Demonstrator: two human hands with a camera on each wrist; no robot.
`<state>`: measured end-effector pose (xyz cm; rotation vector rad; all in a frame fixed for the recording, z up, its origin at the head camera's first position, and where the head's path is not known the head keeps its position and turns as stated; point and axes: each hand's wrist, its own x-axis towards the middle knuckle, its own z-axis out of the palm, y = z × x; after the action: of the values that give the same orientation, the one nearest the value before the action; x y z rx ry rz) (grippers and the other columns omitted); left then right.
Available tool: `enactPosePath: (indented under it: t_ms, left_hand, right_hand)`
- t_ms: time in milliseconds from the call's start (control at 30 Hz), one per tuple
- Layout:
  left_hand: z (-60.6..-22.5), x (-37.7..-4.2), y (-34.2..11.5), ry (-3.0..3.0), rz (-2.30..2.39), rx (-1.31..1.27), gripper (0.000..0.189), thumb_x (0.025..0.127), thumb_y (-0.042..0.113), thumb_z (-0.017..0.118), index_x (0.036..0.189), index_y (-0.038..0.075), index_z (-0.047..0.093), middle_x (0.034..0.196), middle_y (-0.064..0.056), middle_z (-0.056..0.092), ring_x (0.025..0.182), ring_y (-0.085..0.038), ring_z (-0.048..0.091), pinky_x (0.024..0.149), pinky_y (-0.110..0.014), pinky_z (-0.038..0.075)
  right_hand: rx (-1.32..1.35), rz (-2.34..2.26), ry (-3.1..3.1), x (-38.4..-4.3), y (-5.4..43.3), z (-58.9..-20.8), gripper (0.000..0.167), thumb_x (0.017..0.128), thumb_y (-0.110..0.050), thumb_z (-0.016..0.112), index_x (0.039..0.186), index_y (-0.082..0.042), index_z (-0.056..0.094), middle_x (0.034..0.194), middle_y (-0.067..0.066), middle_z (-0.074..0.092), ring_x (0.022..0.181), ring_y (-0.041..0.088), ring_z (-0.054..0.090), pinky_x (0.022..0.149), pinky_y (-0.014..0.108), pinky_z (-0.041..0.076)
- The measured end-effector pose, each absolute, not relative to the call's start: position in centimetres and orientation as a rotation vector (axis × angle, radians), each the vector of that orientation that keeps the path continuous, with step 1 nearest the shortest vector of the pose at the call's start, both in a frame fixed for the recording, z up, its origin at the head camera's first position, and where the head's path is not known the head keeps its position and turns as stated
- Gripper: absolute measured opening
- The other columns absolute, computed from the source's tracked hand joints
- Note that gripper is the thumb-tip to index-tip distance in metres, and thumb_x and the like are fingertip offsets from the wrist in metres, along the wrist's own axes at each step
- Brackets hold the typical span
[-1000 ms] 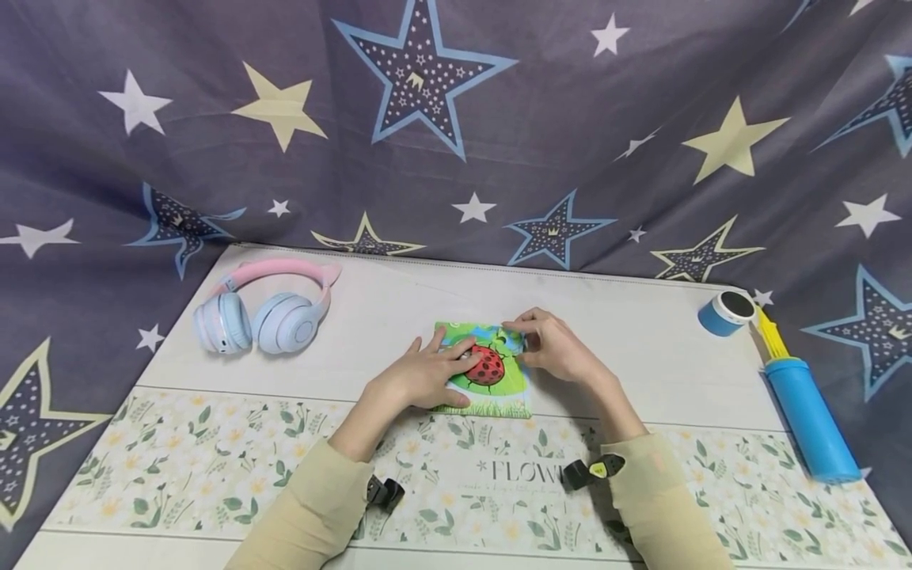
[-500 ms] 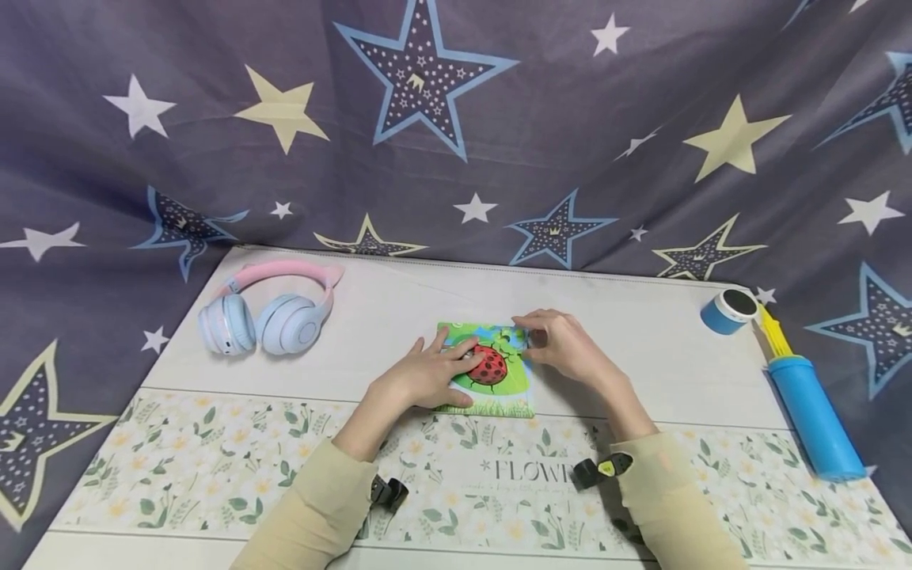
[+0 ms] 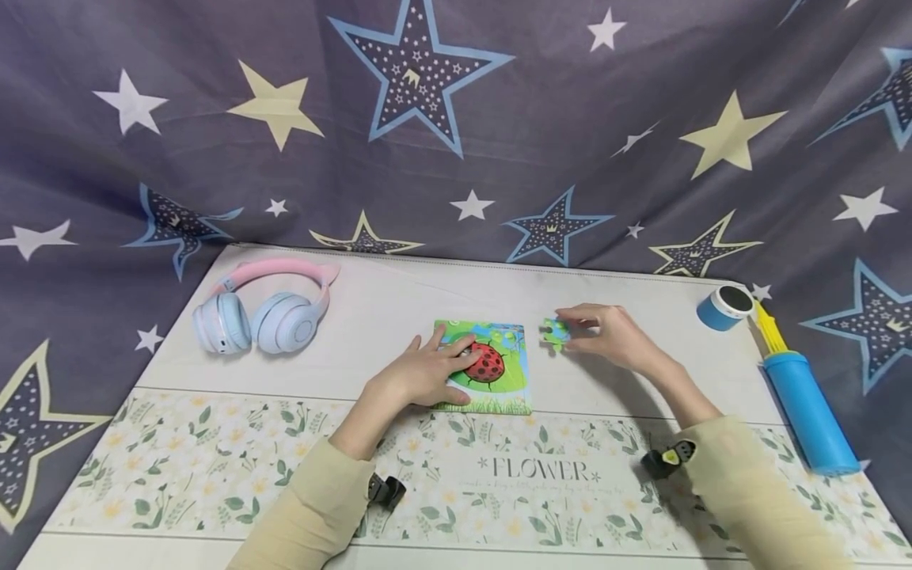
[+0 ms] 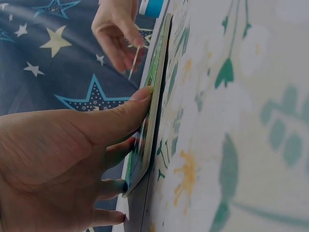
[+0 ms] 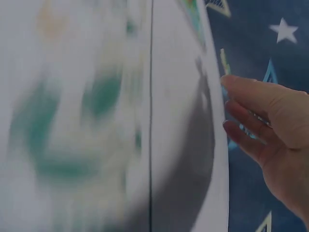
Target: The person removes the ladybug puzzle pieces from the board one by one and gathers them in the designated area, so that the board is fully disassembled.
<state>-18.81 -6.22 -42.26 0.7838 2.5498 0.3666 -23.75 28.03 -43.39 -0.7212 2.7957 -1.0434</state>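
A square jigsaw puzzle point(image 3: 492, 396) with a red ladybug on green grass lies flat mid-table. My left hand point(image 3: 423, 377) rests on its left part with fingers spread, partly covering the picture. In the left wrist view, the thumb lies at the near edge of the puzzle board point(image 4: 148, 145). To the right of the board, my right hand point(image 3: 614, 336) pinches a green and blue puzzle piece point(image 3: 554, 334) between thumb and fingers. That piece point(image 5: 225, 62) appears nearly edge-on, above the table, in the right wrist view. Part of the board's upper right shows a paler print.
Blue and pink headphones point(image 3: 274, 313) lie at the back left. At the back right stands a small blue and white cylinder point(image 3: 725, 309) with a dark top, beside a blue hand pump point(image 3: 812, 416) with a yellow end. A starry curtain point(image 3: 456, 182) hangs behind the table.
My right hand has lifted a puzzle piece from the board's upper right corner and moved right with it. The left hand has stayed on the board.
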Motion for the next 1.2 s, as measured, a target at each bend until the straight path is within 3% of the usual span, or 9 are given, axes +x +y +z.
enactPosePath:
  t_ms: [500,1200]
  left_hand:
    - [-42.2,-18.8,-6.3,2.557,0.366,0.777,0.075,0.096,0.048,0.068,0.161,0.027,0.037,0.175,0.004,0.014,0.161,-0.042,-0.001,0.128,-0.067,0.01]
    - [-42.2,-18.8,-6.2,2.559,0.361,0.791,0.074,0.096,0.047,0.068,0.16,0.027,0.038,0.175,0.003,0.015,0.161,-0.042,0.0,0.128,-0.067,0.01]
  right_hand:
    - [-0.59,-0.773,2.934,-23.1,38.3,-43.6,0.051,0.084,-0.001,0.082,0.132,0.0,0.068,0.128,0.024,0.072,0.108,0.042,0.072,0.091,0.043,0.061]
    - [-0.713,-0.422,3.011,-22.6,41.1,-42.6,0.052,0.082,0.0,0.081,0.133,-0.003,0.069,0.123,0.026,0.072,0.106,0.043,0.07,0.087,0.046,0.06]
